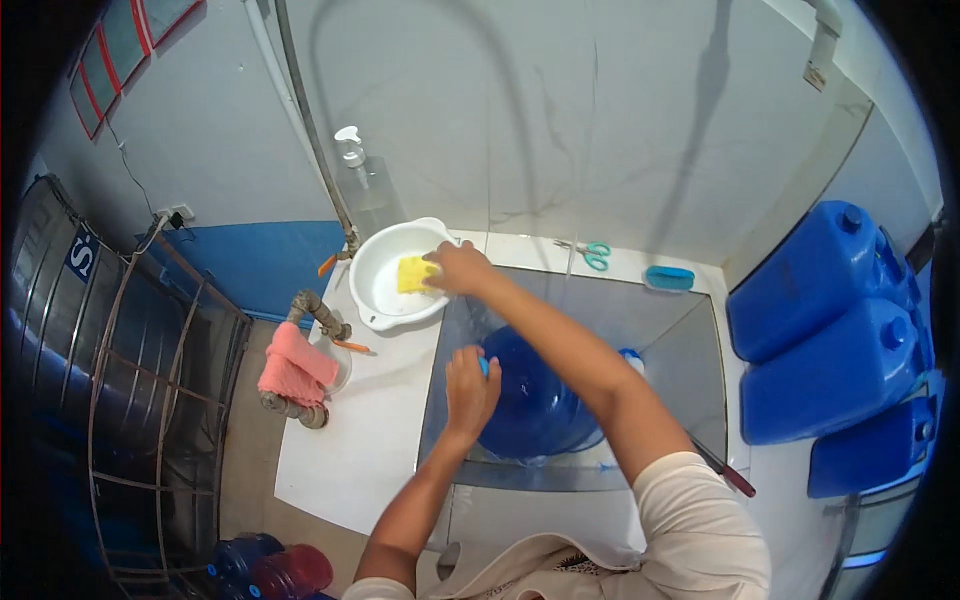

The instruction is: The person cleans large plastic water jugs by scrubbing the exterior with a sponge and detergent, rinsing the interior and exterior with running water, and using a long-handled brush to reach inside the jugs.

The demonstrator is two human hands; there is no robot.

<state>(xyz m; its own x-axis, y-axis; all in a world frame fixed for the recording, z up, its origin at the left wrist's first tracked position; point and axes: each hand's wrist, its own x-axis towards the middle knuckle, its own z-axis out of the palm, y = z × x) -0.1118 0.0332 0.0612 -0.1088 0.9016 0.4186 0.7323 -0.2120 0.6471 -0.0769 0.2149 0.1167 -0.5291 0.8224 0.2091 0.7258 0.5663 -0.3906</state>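
My right hand [461,268] reaches over the rim of a white plastic basin [364,281], its fingers on a yellow sponge [412,275] inside. Below it, my left hand [471,394] is closed around the neck end of a large blue water jug [525,390]. A bit of lighter blue, perhaps a cap, shows between the left thumb and fingers. The jug lies on its side in the grey sink [682,337]. My right forearm covers part of the jug. Beyond that arm, a small blue-and-white object [632,358] is partly visible in the sink.
Behind the basin stands a clear pump bottle [369,191]. Scissors [596,255] and a blue brush [670,278] lie on the back ledge. Blue jerrycans [829,371] line the right. At left, a pink cloth [296,364] hangs on a pipe with an orange-handled valve [351,346].
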